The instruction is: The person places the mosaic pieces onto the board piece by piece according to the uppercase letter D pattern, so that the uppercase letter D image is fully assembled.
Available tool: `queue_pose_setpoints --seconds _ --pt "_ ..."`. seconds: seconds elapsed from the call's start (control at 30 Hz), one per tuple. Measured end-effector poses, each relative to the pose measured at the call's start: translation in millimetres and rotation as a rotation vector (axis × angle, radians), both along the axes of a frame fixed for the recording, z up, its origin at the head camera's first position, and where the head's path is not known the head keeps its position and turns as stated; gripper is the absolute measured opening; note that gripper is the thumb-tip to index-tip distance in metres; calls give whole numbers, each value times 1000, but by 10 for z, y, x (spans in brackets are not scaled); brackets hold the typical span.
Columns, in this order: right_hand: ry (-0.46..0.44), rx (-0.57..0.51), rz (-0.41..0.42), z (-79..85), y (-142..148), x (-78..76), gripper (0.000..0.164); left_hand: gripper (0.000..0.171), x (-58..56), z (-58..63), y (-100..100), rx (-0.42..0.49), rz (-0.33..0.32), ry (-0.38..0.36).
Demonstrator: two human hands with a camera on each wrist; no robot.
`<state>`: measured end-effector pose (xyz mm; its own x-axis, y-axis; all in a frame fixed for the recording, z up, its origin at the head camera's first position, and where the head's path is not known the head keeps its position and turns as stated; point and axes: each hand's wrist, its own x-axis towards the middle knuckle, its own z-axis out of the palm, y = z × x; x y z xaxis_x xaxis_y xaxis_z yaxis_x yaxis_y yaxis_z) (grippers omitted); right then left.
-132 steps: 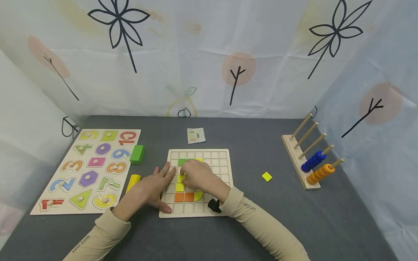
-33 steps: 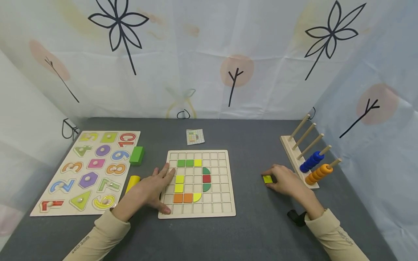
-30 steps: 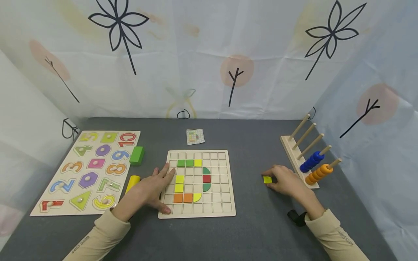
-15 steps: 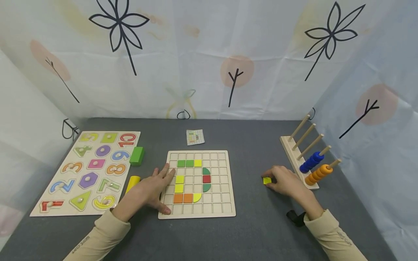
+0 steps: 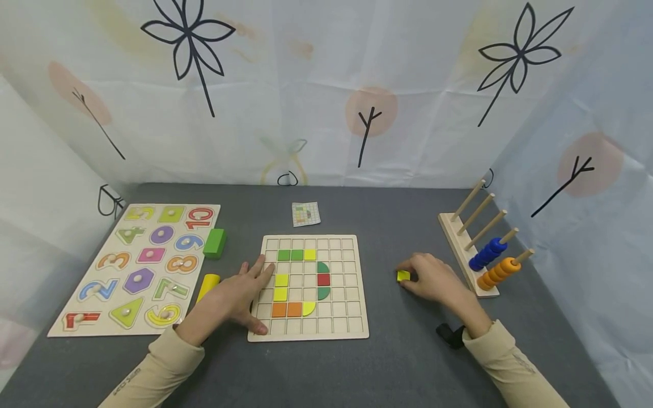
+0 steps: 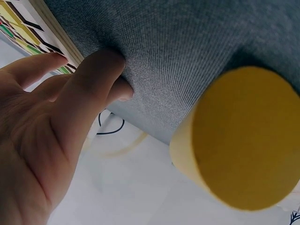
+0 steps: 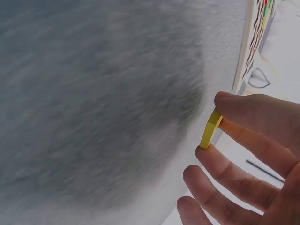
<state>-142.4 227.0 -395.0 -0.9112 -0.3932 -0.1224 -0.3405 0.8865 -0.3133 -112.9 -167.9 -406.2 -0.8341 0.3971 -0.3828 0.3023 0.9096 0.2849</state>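
My right hand [image 5: 433, 279] pinches a small yellow square tile [image 5: 403, 276] between thumb and fingertips, to the right of the wooden grid board [image 5: 342, 326]. The right wrist view shows the thin tile [image 7: 211, 129] edge-on, lifted off the table. My left hand [image 5: 240, 297] lies with spread fingers along the left edge of the board, thumb on its front left corner. On the board sit green, yellow, orange and red tiles: a row with a yellow tile [image 5: 309, 255] at the back, a red tile [image 5: 323, 279] between green rounded ones, and orange tiles [image 5: 287, 310] near the front.
A number puzzle board [image 5: 102, 241] lies at the left, with a green block [image 5: 214, 243] and a yellow cylinder [image 5: 208, 285] by its right edge. A small printed card [image 5: 305, 214] lies behind the grid board. A peg stand [image 5: 461, 249] with blue and orange rings stands at right.
My right hand left the board, took hold of the yellow tile lying at right, and now carries it a little left toward the board. My left hand stays put.
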Motion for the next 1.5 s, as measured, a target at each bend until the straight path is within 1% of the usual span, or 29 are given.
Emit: queue_pose_setpoints --seconds 0.23,0.37,0.5,0.67,0.9,1.1,1.33,1.5 --pt "60 -2 46 46 -247 -79 23 135 -8 8 5 -8 4 -3" --pt "75 -15 72 73 -441 -124 21 135 -6 15 3 -12 5 -3" --pt "56 -25 71 108 -665 -173 22 134 -10 22 0 -15 5 -7" --pt "14 -56 71 144 -951 -230 29 134 -13 23 -2 -16 4 -7" --pt "-15 -106 130 162 -1344 -295 30 133 -14 13 -13 -11 -4 -5" --pt "-12 -72 206 140 -1699 -309 29 133 -8 23 -12 -4 -5 -2" --pt "-31 -16 227 103 -2040 -319 29 133 -2 22 -10 10 -12 -9" --pt "-38 26 248 88 -2194 -309 27 132 -4 21 -14 13 -10 -16"
